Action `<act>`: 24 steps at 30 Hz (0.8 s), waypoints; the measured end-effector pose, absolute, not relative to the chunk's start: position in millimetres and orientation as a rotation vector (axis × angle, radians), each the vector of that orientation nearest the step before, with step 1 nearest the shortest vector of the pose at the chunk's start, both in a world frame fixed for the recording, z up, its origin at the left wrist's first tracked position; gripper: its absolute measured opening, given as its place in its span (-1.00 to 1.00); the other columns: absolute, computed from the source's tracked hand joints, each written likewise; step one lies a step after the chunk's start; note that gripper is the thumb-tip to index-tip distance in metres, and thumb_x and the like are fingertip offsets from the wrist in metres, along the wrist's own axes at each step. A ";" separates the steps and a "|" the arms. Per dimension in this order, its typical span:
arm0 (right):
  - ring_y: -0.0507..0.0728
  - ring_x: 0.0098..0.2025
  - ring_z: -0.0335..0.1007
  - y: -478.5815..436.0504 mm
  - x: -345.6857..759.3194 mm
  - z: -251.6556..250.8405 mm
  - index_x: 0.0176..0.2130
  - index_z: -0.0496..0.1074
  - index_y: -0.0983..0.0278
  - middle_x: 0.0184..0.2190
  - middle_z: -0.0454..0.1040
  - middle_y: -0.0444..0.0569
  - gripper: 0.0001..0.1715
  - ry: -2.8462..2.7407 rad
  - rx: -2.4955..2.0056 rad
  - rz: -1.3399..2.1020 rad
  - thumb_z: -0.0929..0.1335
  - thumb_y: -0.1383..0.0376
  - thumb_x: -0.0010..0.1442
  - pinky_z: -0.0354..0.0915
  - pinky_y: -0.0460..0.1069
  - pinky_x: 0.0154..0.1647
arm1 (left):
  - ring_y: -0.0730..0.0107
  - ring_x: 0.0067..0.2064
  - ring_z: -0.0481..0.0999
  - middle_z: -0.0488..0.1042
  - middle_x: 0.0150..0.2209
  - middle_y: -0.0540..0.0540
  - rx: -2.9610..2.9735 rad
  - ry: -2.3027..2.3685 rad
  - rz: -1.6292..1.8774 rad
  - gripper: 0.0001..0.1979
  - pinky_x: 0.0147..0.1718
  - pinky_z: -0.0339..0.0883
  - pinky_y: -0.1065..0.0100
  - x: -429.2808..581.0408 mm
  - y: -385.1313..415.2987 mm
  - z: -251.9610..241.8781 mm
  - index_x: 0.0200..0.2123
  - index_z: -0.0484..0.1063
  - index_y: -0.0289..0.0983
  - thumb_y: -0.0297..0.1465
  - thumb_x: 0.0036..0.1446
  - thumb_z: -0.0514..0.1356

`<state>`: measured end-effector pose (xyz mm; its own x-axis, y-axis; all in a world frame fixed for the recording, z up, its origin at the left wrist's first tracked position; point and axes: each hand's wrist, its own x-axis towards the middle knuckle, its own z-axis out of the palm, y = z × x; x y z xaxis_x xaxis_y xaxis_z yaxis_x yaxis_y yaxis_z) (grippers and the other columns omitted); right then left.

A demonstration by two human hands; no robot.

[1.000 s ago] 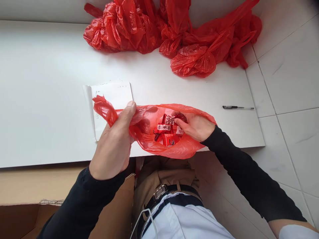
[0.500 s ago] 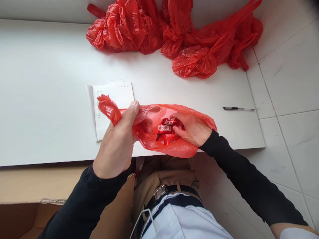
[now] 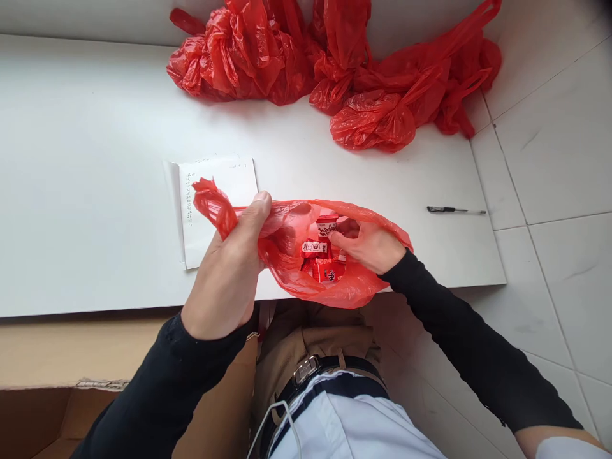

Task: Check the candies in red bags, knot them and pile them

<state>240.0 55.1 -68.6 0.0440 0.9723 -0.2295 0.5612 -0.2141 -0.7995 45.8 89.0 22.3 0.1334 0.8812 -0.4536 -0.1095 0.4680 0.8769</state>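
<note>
My left hand point(image 3: 227, 271) is closed around the gathered neck of a red plastic bag point(image 3: 329, 293), and the bunched end sticks up past my thumb. The bag's mouth gapes toward me at the table's front edge. Inside lie several small red-wrapped candies point(image 3: 314, 247) with black and white print. My right hand point(image 3: 370, 245) reaches into the bag from the right, its thumb and curled fingers closed at the edge of one upper candy point(image 3: 327, 226). Some of those fingertips are in the bag's shadow.
Several knotted red plastic bags point(image 3: 268, 57) lie along the back of the white table point(image 3: 86, 178). An open notebook point(image 3: 220, 178) with handwritten numbers is behind my left hand. A pen point(image 3: 454, 210) rests at the right. Below the table's left side stands an open cardboard box point(image 3: 95, 354).
Within the bag my right hand has shifted slightly, and the candies have turned, with one upper candy now tipped up by my fingers. My left hand keeps its grip, moving marginally right.
</note>
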 end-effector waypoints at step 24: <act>0.10 -0.31 0.63 54.0 235.1 -55.4 -0.19 0.42 0.24 -0.31 0.63 -0.03 -0.87 -0.645 -1.509 1.678 0.44 0.29 0.25 0.59 0.01 -0.22 | 0.11 -0.16 0.60 0.61 -0.30 -0.09 0.838 1.193 0.853 -0.73 -0.17 0.46 0.20 43.0 87.1 19.4 -0.38 0.51 -0.22 -0.13 0.18 0.27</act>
